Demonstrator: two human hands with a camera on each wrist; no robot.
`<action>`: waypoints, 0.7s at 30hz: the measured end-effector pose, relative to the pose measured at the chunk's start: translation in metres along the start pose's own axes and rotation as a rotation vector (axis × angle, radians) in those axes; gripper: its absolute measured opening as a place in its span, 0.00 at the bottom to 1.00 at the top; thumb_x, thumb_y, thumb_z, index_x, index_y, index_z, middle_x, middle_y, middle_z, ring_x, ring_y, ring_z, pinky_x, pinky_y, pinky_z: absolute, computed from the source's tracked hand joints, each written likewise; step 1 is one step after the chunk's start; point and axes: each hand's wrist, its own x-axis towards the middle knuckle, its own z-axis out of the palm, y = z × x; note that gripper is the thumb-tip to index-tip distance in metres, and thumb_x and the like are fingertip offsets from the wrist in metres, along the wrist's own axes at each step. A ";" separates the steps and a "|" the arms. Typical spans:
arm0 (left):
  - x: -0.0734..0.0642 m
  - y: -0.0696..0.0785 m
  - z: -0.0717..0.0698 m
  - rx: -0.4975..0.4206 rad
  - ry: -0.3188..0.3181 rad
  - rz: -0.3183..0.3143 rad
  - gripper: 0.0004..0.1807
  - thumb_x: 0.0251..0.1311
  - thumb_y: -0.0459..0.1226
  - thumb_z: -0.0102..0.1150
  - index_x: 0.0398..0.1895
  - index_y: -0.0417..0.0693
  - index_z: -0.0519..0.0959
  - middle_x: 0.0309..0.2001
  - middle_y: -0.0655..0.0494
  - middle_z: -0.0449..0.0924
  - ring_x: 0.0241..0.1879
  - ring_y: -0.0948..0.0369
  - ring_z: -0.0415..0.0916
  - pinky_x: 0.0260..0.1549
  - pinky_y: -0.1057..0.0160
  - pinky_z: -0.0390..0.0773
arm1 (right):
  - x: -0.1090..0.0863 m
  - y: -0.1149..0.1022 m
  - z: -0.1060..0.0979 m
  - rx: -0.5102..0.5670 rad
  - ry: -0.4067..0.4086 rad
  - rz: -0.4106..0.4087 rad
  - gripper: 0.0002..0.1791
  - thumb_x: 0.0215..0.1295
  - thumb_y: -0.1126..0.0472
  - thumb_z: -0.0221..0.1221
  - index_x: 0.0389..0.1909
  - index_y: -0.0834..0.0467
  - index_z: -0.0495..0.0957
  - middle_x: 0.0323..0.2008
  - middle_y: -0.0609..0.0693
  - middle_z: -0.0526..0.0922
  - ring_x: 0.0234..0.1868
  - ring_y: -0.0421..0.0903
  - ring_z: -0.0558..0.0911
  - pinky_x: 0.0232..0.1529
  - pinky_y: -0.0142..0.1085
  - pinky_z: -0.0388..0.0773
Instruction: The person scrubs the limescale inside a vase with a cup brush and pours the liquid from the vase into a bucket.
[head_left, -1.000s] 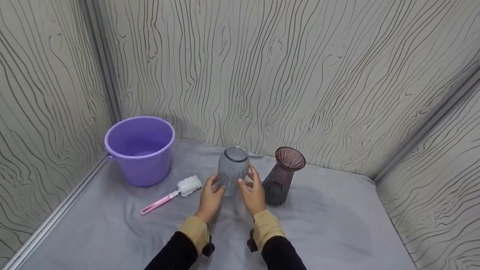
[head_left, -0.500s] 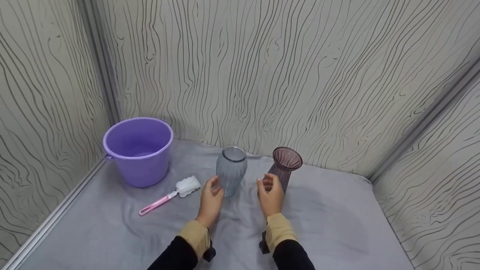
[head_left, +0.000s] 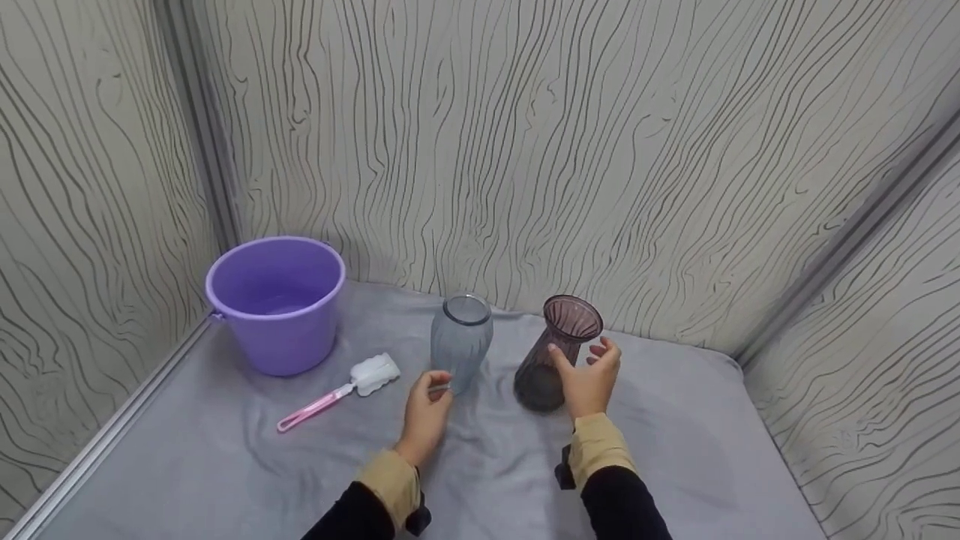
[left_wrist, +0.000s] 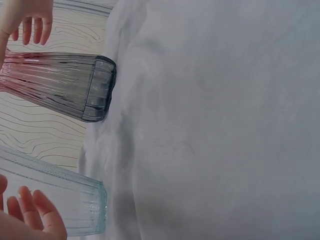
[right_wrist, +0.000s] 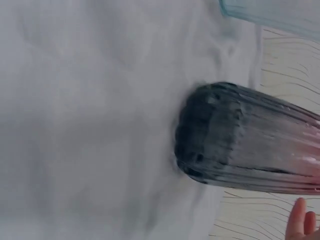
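A ribbed pale blue glass vase (head_left: 463, 341) stands upright near the back of the cloth. My left hand (head_left: 426, 420) is just in front of its lower part, fingers loosely bent and holding nothing. To the right is a fluted glass vase (head_left: 537, 381), purple at the flared mouth and smoky dark at the base. My right hand (head_left: 591, 384) is spread beside it, thumb overlapping its body and fingers to its right. In the right wrist view, fingertips (right_wrist: 297, 216) show next to that vase's upper body, apart from the glass.
At the left stands a purple bucket (head_left: 285, 341) near the wall. Between bucket and left hand lies a bottle brush (head_left: 315, 410) with a pink handle and white sponge head. Grey cloth (head_left: 697, 450) covers the table, with wood-patterned panels (head_left: 480, 150) behind and at both sides.
My right hand has let go of the blue vase and moved right to the purple one. My left hand has come off the blue vase and drawn back slightly toward me.
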 end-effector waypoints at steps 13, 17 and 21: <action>-0.008 0.000 -0.002 -0.030 -0.059 -0.002 0.09 0.66 0.24 0.53 0.47 0.33 0.77 0.49 0.43 0.78 0.46 0.45 0.77 0.41 0.60 0.75 | 0.023 -0.014 -0.005 0.066 -0.258 0.082 0.58 0.59 0.58 0.72 0.77 0.66 0.40 0.72 0.70 0.59 0.74 0.64 0.61 0.74 0.52 0.56; -0.010 -0.002 -0.001 -0.027 -0.071 0.005 0.08 0.66 0.24 0.53 0.45 0.34 0.78 0.47 0.44 0.78 0.44 0.48 0.77 0.40 0.61 0.75 | 0.027 -0.012 -0.005 0.055 -0.261 0.076 0.53 0.59 0.61 0.71 0.76 0.68 0.46 0.71 0.70 0.60 0.72 0.67 0.64 0.71 0.53 0.63; -0.012 -0.004 0.001 -0.022 -0.099 -0.008 0.08 0.67 0.25 0.53 0.46 0.34 0.77 0.48 0.45 0.78 0.43 0.54 0.76 0.39 0.60 0.74 | 0.028 -0.009 -0.007 0.036 -0.256 0.064 0.49 0.57 0.63 0.73 0.73 0.70 0.53 0.69 0.69 0.65 0.68 0.66 0.69 0.67 0.53 0.68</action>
